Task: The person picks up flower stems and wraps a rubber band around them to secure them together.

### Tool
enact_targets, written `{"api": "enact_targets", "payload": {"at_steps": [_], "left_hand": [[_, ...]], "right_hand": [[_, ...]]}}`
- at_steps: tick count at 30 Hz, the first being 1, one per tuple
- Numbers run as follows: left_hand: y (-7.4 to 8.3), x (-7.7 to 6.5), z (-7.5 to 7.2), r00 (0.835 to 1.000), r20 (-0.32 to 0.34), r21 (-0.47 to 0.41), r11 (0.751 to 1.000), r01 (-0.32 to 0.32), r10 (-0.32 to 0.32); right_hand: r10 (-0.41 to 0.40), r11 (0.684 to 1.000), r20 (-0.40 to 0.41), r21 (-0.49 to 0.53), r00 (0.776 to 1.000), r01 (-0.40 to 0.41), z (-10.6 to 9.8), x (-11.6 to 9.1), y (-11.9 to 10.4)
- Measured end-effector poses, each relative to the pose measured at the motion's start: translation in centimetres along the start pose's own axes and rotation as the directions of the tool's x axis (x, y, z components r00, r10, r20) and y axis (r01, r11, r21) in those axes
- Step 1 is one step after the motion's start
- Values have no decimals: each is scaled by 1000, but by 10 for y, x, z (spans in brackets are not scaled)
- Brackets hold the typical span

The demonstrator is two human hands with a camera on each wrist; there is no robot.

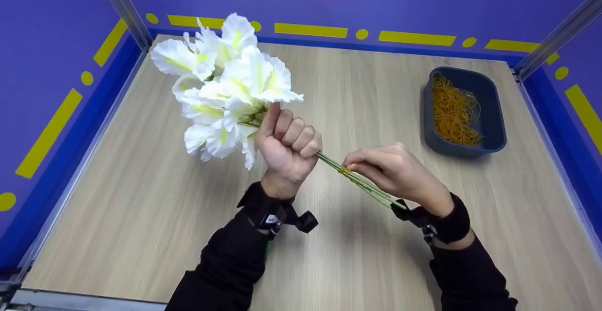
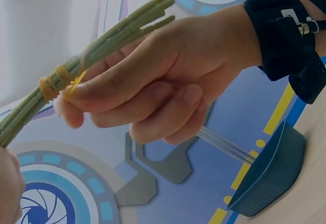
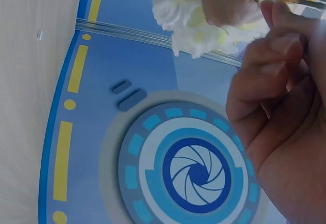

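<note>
A bunch of white flowers (image 1: 235, 85) with yellow-green centres is held above the table, tilted with blooms to the upper left. My left hand (image 1: 289, 146) grips the green stems (image 1: 369, 188) just below the blooms. Further down the stems, a yellow rubber band (image 2: 56, 81) is wound around them in several turns. My right hand (image 1: 400, 170) pinches a loop of this band between thumb and forefinger, close against the stems, as the left wrist view shows. The cut stem ends stick out past the right hand. In the right wrist view the left hand hides part of the blooms.
A dark grey-blue box (image 1: 494, 113) holding a heap of yellow rubber bands (image 1: 454, 115) stands at the back right of the wood-grain table (image 1: 357, 264). Blue panels (image 1: 324, 10) with yellow marks wall in the table at the back and both sides.
</note>
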State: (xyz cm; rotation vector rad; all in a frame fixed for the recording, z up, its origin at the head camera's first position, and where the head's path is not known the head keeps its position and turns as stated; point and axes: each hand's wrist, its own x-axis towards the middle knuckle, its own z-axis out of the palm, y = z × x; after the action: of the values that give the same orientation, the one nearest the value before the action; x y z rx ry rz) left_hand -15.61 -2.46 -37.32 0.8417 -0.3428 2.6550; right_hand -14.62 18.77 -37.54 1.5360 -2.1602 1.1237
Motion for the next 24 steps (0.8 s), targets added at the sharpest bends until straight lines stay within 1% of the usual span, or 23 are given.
{"api": "enact_targets", "payload": {"at_steps": [3, 6, 9, 16, 18, 21, 24], "left_hand": [[2, 1, 1, 1000, -23, -5, 1000, -12, 11], [3, 1, 1, 999, -45, -11, 1000, -15, 14], [3, 2, 1, 997, -69, -11, 1000, -22, 22], [2, 2, 0, 993, -114, 21, 999, -40, 42], [2, 2, -1, 992, -119, 30, 999, -44, 48], [2, 2, -1, 990, -127, 41, 998, -49, 54], [2, 2, -2, 987, -148, 66, 997, -49, 59]], "right_hand": [[37, 999, 41, 14, 998, -38, -3, 0, -1], [53, 998, 61, 10, 997, -54, -6, 0, -2], [68, 998, 52, 10, 996, -68, -8, -1, -4], [144, 989, -16, 34, 989, -143, -15, -3, -11], [160, 987, -14, 23, 987, -159, -16, -3, -14], [184, 983, 11, -12, 983, -184, -16, -3, -18], [205, 978, 30, -38, 978, -204, -16, -3, -21]]}}
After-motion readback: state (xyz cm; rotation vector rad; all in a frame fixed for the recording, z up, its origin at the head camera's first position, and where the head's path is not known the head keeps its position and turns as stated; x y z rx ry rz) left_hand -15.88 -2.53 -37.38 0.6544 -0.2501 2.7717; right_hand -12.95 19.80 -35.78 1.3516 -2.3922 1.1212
